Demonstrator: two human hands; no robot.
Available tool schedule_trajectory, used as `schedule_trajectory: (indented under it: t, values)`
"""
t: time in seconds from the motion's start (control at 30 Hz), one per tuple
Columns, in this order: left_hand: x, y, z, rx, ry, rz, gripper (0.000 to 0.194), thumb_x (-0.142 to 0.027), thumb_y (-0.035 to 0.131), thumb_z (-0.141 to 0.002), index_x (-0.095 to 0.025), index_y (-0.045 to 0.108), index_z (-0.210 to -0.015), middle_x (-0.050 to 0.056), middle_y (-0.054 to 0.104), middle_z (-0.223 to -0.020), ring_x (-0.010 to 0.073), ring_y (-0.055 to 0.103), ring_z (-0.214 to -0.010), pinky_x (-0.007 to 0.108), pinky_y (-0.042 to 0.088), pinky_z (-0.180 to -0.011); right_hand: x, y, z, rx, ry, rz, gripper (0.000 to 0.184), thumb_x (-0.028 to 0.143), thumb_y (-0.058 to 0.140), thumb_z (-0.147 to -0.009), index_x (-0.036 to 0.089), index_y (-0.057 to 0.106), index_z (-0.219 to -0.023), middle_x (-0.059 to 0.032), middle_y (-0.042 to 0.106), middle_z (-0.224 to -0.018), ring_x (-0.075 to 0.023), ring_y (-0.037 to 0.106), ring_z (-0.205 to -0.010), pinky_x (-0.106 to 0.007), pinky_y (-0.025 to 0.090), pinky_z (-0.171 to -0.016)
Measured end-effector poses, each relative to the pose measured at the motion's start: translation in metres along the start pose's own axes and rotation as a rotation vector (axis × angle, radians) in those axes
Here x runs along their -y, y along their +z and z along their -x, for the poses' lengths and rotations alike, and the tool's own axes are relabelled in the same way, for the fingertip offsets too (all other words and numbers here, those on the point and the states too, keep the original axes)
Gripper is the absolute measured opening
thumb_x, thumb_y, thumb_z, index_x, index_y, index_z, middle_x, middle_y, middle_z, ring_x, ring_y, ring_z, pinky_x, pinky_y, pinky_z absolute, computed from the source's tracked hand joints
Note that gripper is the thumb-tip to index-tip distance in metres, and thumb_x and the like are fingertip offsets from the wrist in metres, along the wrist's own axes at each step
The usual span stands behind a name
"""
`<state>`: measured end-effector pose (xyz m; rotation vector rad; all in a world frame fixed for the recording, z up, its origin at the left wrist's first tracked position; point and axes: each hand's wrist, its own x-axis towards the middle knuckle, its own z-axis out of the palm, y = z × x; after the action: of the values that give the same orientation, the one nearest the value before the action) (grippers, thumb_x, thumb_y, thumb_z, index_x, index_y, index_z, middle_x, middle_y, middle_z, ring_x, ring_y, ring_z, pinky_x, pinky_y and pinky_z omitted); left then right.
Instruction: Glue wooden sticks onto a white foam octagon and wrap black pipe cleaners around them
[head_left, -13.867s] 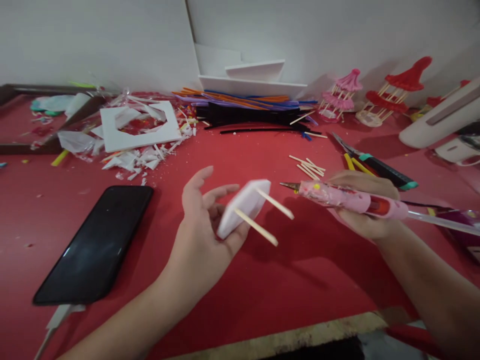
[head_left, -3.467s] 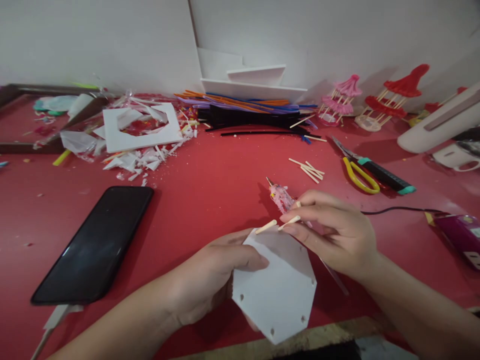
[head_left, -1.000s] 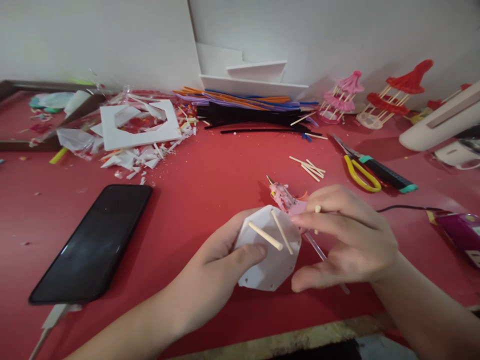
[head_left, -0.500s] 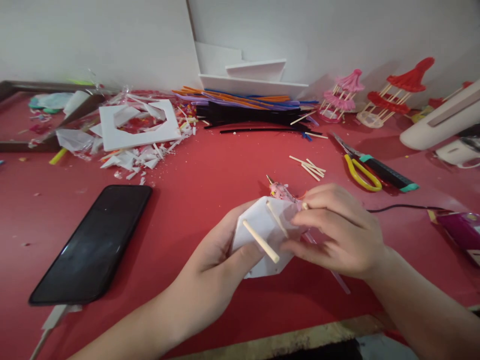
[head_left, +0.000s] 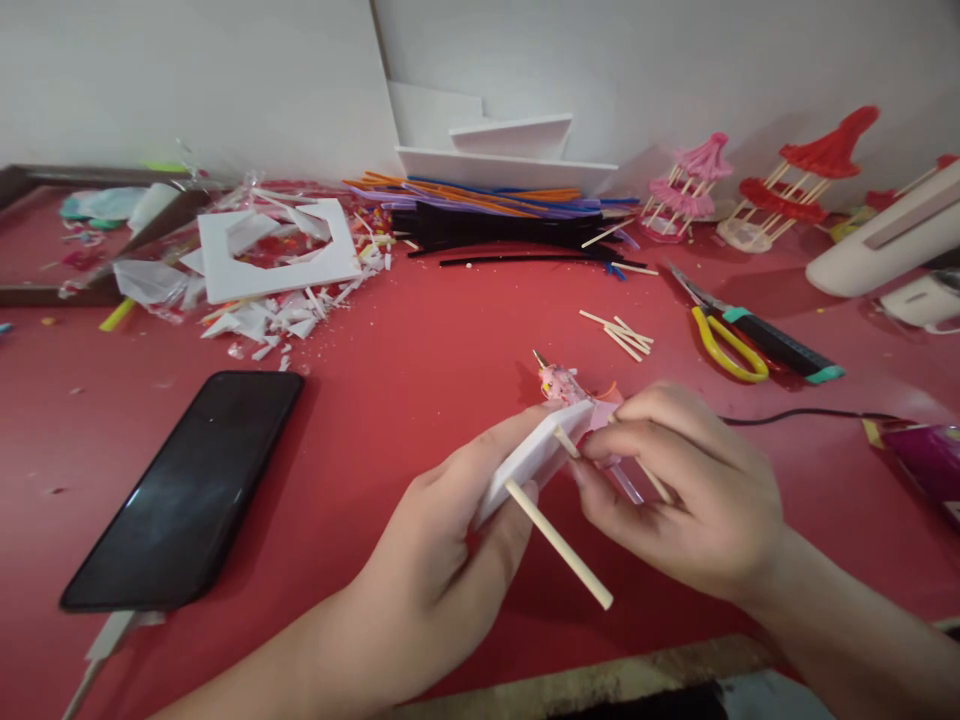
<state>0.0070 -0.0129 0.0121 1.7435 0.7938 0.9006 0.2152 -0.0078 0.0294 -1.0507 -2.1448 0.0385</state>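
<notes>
Two hands with a white board and wooden sticks above a red surface (head_left: 405, 330).
At left a black phone (head_left: 184, 490) lies on the surface, a cable at its lower end. The left hand (head_left: 450, 540) has its grip closed on the edge of the white board (head_left: 534, 455), which is tilted and held up near the middle. A long stick (head_left: 559, 545) juts from the board toward the viewer; farther along, the pink tool (head_left: 562, 384) lies behind it, and a second stick (head_left: 567, 442) stands out from the board. The right hand (head_left: 682, 490) has its grip pinched at that stick's free end, with a spare stick (head_left: 654, 480) tucked among its fingers. Beyond lie loose sticks (head_left: 621, 334), then yellow-handled scissors (head_left: 726, 347).
</notes>
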Motion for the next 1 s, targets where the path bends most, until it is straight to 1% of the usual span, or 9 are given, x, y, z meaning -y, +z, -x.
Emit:
schedule_trajectory:
  t: [0.1,0.23,0.33,0.47,0.73,0.9,1.0]
  values:
    - [0.0028,-0.0012,0.0008,-0.013,0.040,-0.129,0.060,-0.006,0.048,-0.092,-0.028,0.041,-0.147,0.001,0.055,-0.146,0.0166,0.054,-0.131,0.025,0.042,-0.110,0.0022,-0.0015,0.0008,0.007,0.040,-0.078,0.007,0.011,0.064,-0.081,0.016,0.060,-0.080,-0.0039,0.057,-0.072,-0.0140,0.051,-0.066,-0.030,0.046,-0.061]
    - [0.0024,-0.0026,0.0003,-0.035,0.144,-0.314,0.065,0.000,0.046,-0.087,-0.023,0.039,-0.148,0.002,0.058,-0.141,0.0119,0.056,-0.125,0.020,0.042,-0.107,0.0033,-0.0031,0.0030,0.004,0.058,-0.110,0.009,0.010,0.062,-0.078,0.017,0.057,-0.078,-0.0036,0.054,-0.072,-0.0144,0.050,-0.067,-0.030,0.045,-0.061]
    - [0.0022,-0.0025,-0.0016,-0.061,0.194,-0.428,0.065,0.003,0.043,-0.085,-0.020,0.040,-0.146,0.002,0.058,-0.141,0.0107,0.056,-0.123,0.020,0.041,-0.106,0.0043,-0.0047,0.0029,-0.006,0.061,-0.135,0.010,0.009,0.060,-0.077,0.018,0.055,-0.078,-0.0027,0.052,-0.071,-0.0146,0.050,-0.068,-0.030,0.046,-0.060]
    - [0.0037,-0.0025,-0.0026,-0.086,0.224,-0.540,0.069,0.006,0.040,-0.082,-0.019,0.039,-0.147,0.001,0.056,-0.144,0.0114,0.054,-0.123,0.022,0.040,-0.108,0.0062,-0.0068,0.0009,-0.036,0.072,-0.155,0.012,0.009,0.060,-0.076,0.019,0.054,-0.075,-0.0017,0.050,-0.069,-0.0143,0.049,-0.065,-0.031,0.046,-0.060]
    - [0.0062,-0.0030,-0.0017,-0.074,0.252,-0.611,0.072,0.008,0.039,-0.079,-0.017,0.039,-0.147,0.002,0.055,-0.145,0.0125,0.050,-0.128,0.025,0.040,-0.110,0.0076,-0.0055,0.0014,-0.087,0.039,-0.159,0.014,0.009,0.061,-0.076,0.020,0.053,-0.074,-0.0011,0.050,-0.066,-0.0135,0.047,-0.061,-0.030,0.045,-0.057]
    - [0.0052,-0.0024,-0.0015,-0.083,0.261,-0.621,0.074,0.010,0.038,-0.079,-0.018,0.038,-0.148,0.001,0.053,-0.148,0.0121,0.049,-0.130,0.026,0.040,-0.111,0.0078,-0.0072,0.0000,-0.047,0.067,-0.175,0.011,0.010,0.060,-0.077,0.020,0.055,-0.076,-0.0012,0.051,-0.067,-0.0145,0.051,-0.063,-0.031,0.048,-0.060]
    - [0.0048,-0.0096,-0.0042,-0.091,0.291,-0.643,0.073,0.011,0.038,-0.079,-0.018,0.041,-0.146,0.003,0.054,-0.148,0.0144,0.049,-0.132,0.029,0.042,-0.110,0.0036,-0.0101,0.0006,-0.027,0.106,-0.183,0.005,0.015,0.058,-0.079,0.018,0.060,-0.083,-0.0036,0.055,-0.072,-0.0155,0.053,-0.064,-0.032,0.048,-0.058]
